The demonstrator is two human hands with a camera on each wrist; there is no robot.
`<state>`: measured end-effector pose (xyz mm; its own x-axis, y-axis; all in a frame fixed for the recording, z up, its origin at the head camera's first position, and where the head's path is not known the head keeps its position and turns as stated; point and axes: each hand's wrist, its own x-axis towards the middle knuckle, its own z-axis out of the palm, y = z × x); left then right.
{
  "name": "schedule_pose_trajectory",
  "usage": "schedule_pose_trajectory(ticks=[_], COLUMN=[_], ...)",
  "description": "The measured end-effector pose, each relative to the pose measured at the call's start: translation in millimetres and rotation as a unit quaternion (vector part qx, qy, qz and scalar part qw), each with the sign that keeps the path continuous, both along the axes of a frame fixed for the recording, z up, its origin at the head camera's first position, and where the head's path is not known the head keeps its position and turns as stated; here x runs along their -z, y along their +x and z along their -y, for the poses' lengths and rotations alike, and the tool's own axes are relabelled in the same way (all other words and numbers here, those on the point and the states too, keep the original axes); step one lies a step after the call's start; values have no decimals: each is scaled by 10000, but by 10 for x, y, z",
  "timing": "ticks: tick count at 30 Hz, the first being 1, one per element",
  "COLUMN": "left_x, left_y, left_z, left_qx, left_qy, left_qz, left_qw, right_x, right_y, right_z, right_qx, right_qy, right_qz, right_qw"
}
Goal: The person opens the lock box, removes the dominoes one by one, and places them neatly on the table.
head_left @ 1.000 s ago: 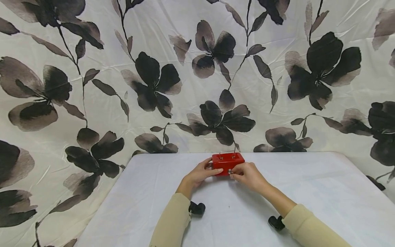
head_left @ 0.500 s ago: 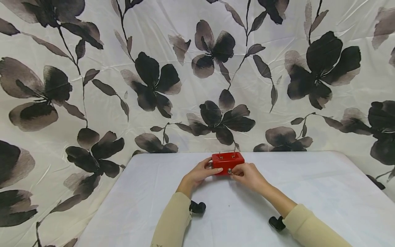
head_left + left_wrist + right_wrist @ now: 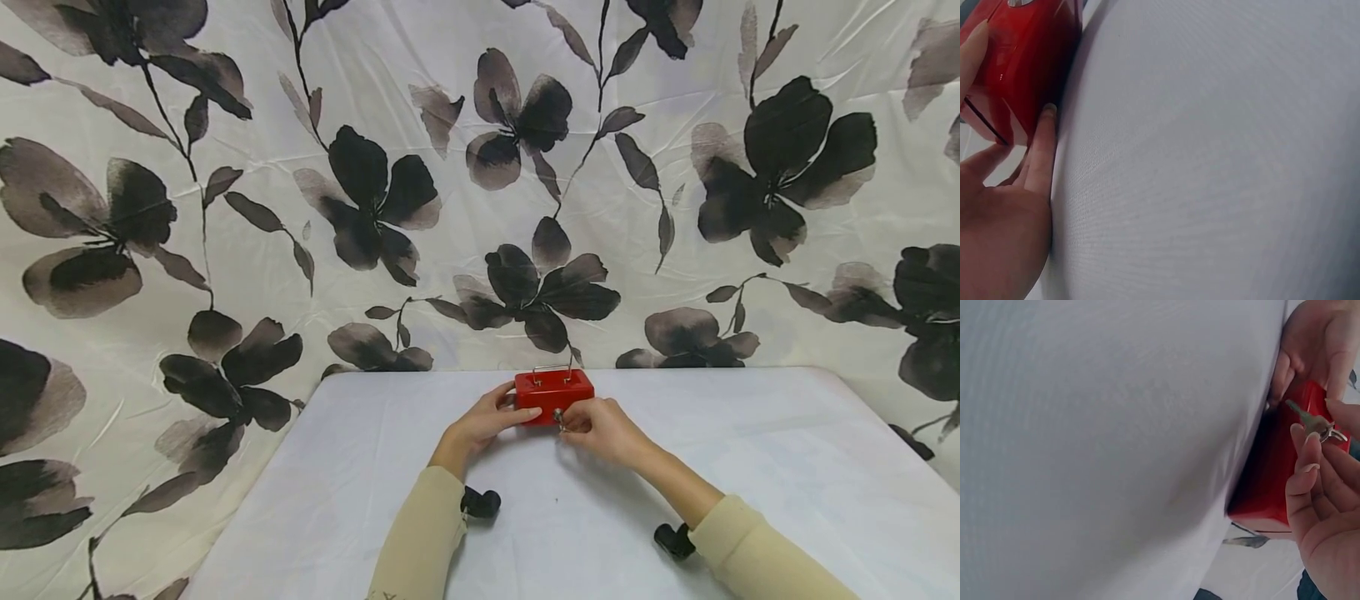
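The right hand had dipped slightly at the front of the red box; the box and the left hand had kept their positions. The shift was consistent with manipulating a key at the lock; the lid remained down. The red box stood near the far edge of the desk. The left hand, partly spread, gripped its left end, thumb on the front face. The right hand, nearly closed, pinched the key and its ring. The left wrist view cut off the lock. Whether any key was seated could not be determined.
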<state>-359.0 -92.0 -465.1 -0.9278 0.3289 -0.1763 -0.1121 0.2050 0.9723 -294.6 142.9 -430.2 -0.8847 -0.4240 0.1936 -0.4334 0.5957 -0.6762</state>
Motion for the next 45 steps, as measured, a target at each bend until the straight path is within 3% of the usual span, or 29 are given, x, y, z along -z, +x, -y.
schedule_pose_trajectory(ticks=[4, 11, 19, 35, 45], left_x=[-12, 17, 8, 2, -5], left_y=[5, -11, -14, 15, 30], left_z=[0, -12, -27, -30, -18], left_qx=[-18, 67, 24, -12, -47], left_qy=[-26, 282, 238, 107, 55], left_qz=[29, 64, 69, 15, 52], left_qw=[10000, 9996, 9997, 9999, 10000], right_x=[-32, -56, -62, -42, -39], right_y=[-1, -21, -23, -34, -28], right_z=[10, 32, 75, 78, 77], right_qx=[121, 267, 493, 556, 515], right_qy=[-22, -221, -145, -49, -158], right_qz=[-26, 6, 100, -22, 252], right_qw=[9999, 9994, 9986, 9984, 9982])
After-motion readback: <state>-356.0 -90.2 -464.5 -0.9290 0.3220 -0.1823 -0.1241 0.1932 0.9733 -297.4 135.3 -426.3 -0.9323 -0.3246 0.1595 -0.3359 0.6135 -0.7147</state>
